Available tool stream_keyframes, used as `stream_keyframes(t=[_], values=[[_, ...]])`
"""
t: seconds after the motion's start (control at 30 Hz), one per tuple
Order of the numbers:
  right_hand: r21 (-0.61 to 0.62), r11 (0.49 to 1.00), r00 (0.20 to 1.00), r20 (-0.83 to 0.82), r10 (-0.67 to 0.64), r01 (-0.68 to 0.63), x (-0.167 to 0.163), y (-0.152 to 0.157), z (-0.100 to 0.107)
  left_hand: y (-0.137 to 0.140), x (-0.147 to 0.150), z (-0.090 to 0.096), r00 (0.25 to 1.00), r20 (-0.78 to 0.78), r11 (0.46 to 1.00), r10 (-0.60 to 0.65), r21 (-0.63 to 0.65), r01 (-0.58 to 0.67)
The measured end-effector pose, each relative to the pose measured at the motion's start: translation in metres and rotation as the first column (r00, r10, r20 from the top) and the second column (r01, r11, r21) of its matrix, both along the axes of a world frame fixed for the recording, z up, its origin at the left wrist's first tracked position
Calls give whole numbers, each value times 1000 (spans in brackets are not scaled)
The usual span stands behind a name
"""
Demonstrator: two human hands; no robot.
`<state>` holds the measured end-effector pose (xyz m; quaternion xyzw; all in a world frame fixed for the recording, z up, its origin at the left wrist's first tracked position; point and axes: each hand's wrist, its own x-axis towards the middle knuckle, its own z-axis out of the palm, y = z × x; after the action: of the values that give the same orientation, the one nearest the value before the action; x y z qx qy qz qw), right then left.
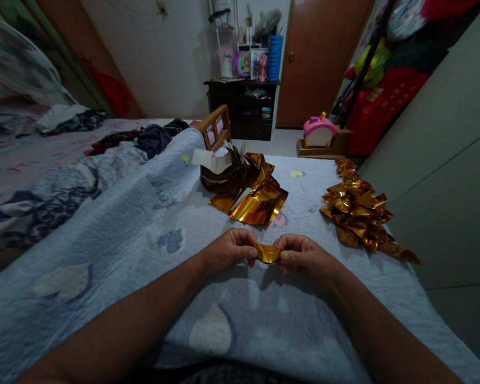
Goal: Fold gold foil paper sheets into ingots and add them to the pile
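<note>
Between my two hands is a small folded piece of gold foil paper (269,254), its ends pinched and its middle bulging. My left hand (237,247) grips its left end between thumb and fingers. At the right end, my right hand (304,254) pinches it the same way. Just beyond my hands lies a loose stack of gold foil sheets (260,205), partly rolled, with some white paper edges showing. Off to the right sits a heap of folded gold foil pieces (358,213), piled on one another.
A pale blue quilt (176,277) with heart shapes covers the surface under my hands. A wooden rail (216,128) stands behind the foil stack. Crumpled bedding (64,181) lies to the left. Beyond are a dark cabinet (242,109) and a pink toy (319,132).
</note>
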<state>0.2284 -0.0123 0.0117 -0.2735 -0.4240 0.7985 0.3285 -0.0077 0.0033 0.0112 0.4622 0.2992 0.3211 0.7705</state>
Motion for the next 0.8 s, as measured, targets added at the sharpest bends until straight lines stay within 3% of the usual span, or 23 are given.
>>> stream_keyframes(t=[0.53,0.8], values=[[141,988,986,146,-86,65,-2,0,2,0,2,1,997,-61,996,51,71,-47],[87,996,986,157,-49,36,-1,0,-1,1,1,2,995,-81,996,54,78,-47]])
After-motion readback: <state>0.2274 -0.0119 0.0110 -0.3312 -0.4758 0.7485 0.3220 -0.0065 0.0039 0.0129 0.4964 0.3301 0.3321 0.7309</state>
